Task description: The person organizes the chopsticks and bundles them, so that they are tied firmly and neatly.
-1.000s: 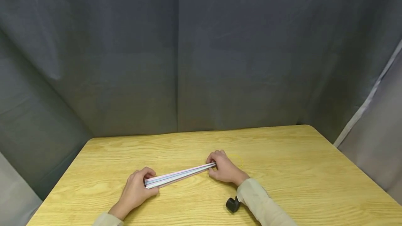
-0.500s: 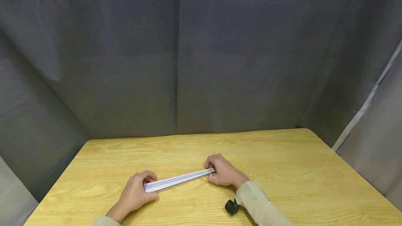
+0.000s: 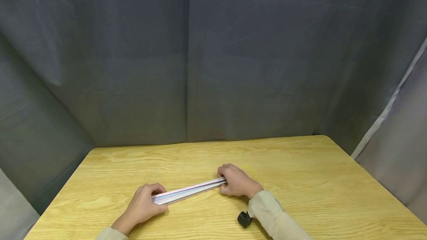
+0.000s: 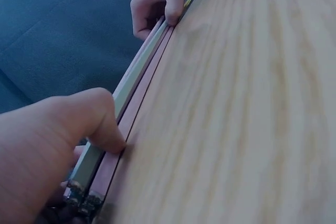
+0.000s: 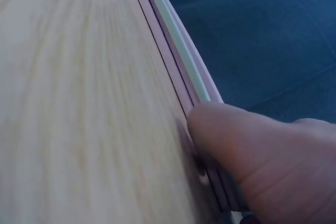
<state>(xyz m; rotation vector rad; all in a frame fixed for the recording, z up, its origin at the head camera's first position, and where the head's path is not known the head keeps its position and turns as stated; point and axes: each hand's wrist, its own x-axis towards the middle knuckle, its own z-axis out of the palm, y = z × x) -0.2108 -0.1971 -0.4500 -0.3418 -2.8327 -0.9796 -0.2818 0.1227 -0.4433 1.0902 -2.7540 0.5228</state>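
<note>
The table (image 3: 310, 195) is lying beneath; the sticks (image 3: 190, 192) are running L–R betw. your hands, R end farther off. Your L hand (image 3: 143, 202) is gripping the near end, thumb opposite fingers; your R hand (image 3: 237, 182) is pinching the far end, sitting nearer the yellow loop (image 3: 255, 174).

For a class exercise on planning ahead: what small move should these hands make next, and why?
Probably free the right hand to reach for the thin yellow loop, which lies on the table beside it; the left hand grips the pastel sticks and could steady them alone.
</note>
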